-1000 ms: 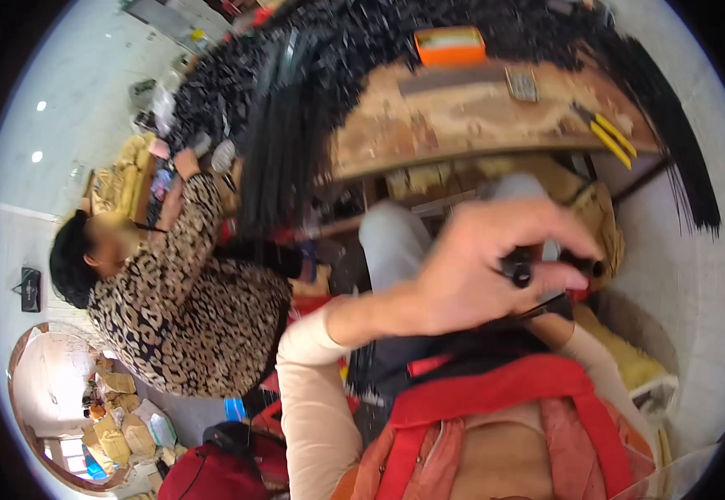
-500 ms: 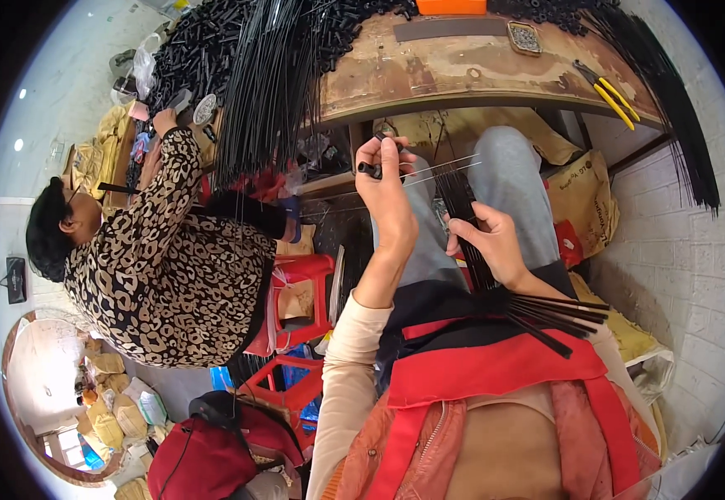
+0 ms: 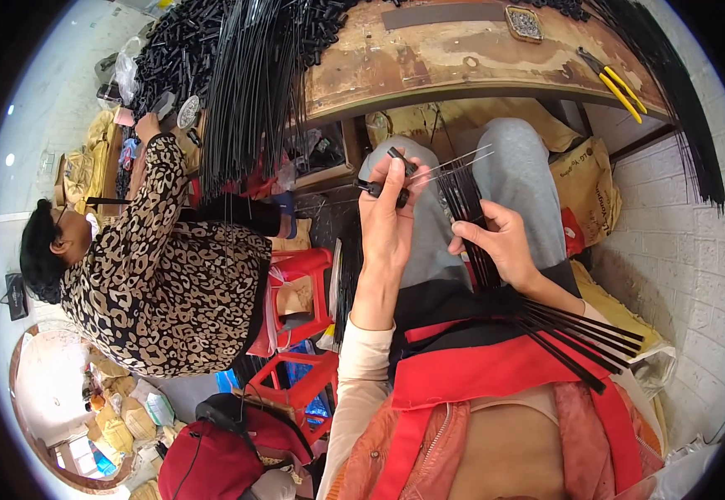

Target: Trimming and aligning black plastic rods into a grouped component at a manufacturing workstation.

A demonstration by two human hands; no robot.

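Observation:
My left hand [image 3: 386,218] is raised above my lap, its fingers closed around short black tubular pieces [image 3: 389,195]. Two thin pale wires [image 3: 465,160] stick out past those fingers to the right and cross over a bundle of black rods [image 3: 465,200]. That bundle runs down between my knees, and my right hand [image 3: 502,247] grips it between thumb and fingers. Thicker ends of black rods [image 3: 583,335] fan out across my red-trimmed apron [image 3: 479,367] below the right wrist. How the wires are seated in the left hand is hidden.
Ahead is a wooden table [image 3: 429,62] with yellow-handled pliers [image 3: 616,87], a small dish of metal bits [image 3: 523,23] and a heap of black tubes [image 3: 183,58]. Long black rods [image 3: 250,100] overhang its edge. A person in a patterned top [image 3: 171,283] works at left, near red stools [image 3: 300,279].
My left hand has lowered slightly and turned, still holding the black pieces. The rod bundle under my right hand is more upright and spread, and its lower ends have swung to the right.

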